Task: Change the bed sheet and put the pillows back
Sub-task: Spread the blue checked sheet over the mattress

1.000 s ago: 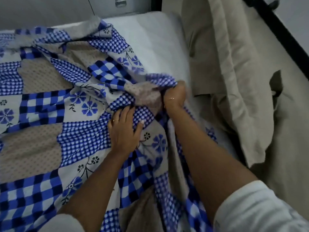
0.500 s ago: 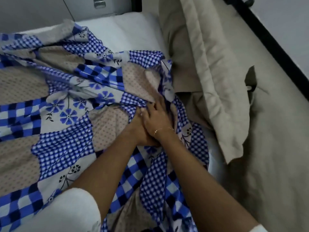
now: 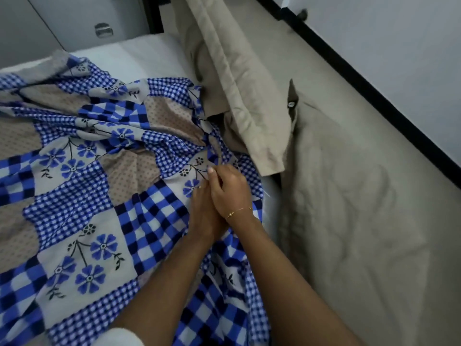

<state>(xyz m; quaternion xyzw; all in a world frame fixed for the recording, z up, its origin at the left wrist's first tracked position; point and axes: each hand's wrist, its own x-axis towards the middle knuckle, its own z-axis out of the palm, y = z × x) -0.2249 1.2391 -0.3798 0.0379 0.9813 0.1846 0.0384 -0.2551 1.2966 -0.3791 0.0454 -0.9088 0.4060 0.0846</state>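
Observation:
A blue patchwork bed sheet (image 3: 82, 186) with checks and flowers lies rumpled over the white mattress (image 3: 139, 56), whose far corner is bare. Both my hands meet at the mattress's right edge. My right hand (image 3: 232, 191), with a thin gold bracelet, lies over my left and its curled fingers pinch a bunched fold of the sheet. My left hand (image 3: 202, 213) lies flat on the sheet beneath it, fingers pointing forward and partly covered. Beige pillows (image 3: 237, 83) lean against the bed's right side, just beyond my hands.
A crumpled beige cover (image 3: 349, 196) lies on the floor to the right of the bed. Behind it runs a pale wall with a black skirting (image 3: 374, 96). A grey cabinet with a metal handle (image 3: 103, 29) stands behind the bed's head.
My hands have come together at the right edge, right over left. The sheet has been drawn right and toward the head, so it covers more of the mattress.

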